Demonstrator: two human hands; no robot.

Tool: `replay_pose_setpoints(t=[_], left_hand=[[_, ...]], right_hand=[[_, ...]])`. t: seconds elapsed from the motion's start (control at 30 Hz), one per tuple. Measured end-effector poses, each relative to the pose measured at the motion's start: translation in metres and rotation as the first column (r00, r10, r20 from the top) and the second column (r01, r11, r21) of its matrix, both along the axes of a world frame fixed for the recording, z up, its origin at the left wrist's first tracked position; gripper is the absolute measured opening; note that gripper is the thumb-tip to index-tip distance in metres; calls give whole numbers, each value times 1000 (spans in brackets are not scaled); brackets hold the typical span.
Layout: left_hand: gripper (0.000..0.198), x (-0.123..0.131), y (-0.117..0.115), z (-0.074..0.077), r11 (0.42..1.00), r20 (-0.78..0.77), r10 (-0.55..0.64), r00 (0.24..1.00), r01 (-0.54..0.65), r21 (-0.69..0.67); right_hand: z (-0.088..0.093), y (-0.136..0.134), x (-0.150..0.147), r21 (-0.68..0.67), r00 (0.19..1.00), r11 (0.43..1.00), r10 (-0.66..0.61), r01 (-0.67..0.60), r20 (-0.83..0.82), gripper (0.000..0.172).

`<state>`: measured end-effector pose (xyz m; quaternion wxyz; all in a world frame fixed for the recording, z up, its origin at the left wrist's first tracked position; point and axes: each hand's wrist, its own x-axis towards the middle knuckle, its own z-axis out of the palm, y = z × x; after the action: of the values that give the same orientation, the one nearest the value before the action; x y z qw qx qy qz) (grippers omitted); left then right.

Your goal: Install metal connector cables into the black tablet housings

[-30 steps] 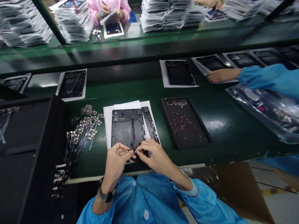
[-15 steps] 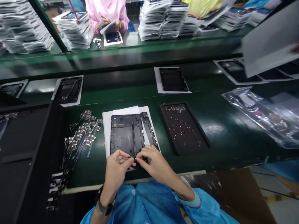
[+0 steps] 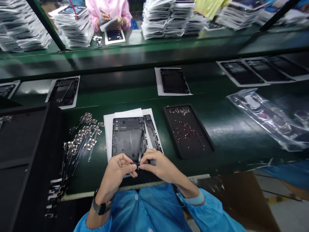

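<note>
My left hand (image 3: 119,168) pinches a small circuit board (image 3: 135,163) with a dark flat ribbon cable (image 3: 141,145) rising from it. From the other side, the fingertips of my right hand (image 3: 158,163) are closed on the same board, which they mostly cover. Both hands are over the near edge of a black tablet housing (image 3: 127,138). That housing lies on white paper (image 3: 109,129), partly over a second black housing (image 3: 152,132). To the left lies a heap of similar small boards with ribbon cables (image 3: 82,138).
Right of the housings is a black tray (image 3: 190,149) with thin red wires and small metal parts. Further right lies a clear plastic bag (image 3: 265,119). Behind are more housings on paper (image 3: 174,80), and a black bin (image 3: 24,138) stands left. Across the bench a person in pink (image 3: 108,16) handles papers.
The ribbon cable leans further right than before. Both hands keep their pinch at the housing's near edge. A white sheet held up at the upper right has gone from view, uncovering housings there.
</note>
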<state>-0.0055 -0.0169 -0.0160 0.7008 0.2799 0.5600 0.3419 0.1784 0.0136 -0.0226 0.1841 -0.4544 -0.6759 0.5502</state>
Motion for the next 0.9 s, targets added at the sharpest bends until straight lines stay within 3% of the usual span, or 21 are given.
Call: replay_pose_setpoints(t=[0.53, 0.63, 0.7, 0.77, 0.83, 0.9], left_hand=[[24, -1, 0, -6, 998, -55, -55, 997, 56, 10], [24, -8, -4, 1, 994, -168, -88, 982, 97, 45], [18, -19, -7, 9, 983, -380, -96, 920, 147, 107], [13, -33, -2, 19, 964, -613, -50, 789, 197, 176], [13, -46, 17, 27, 933, -749, 60, 660, 231, 278], [18, -56, 54, 32, 875, -807, 158, 569, 297, 381]], right_hand=[[-2, 2, -3, 12, 999, 999, 52, -52, 5, 8], [6, 8, 5, 51, 997, 996, 75, -75, 2, 7], [14, 16, 14, 91, 999, 995, 50, -50, 3, 14], [22, 26, 26, 142, 1000, 990, -9, 6, 15, 16], [27, 37, 35, 215, 995, 974, -88, 74, 56, 19], [27, 48, 38, 294, 977, 947, -171, 128, 127, 21]])
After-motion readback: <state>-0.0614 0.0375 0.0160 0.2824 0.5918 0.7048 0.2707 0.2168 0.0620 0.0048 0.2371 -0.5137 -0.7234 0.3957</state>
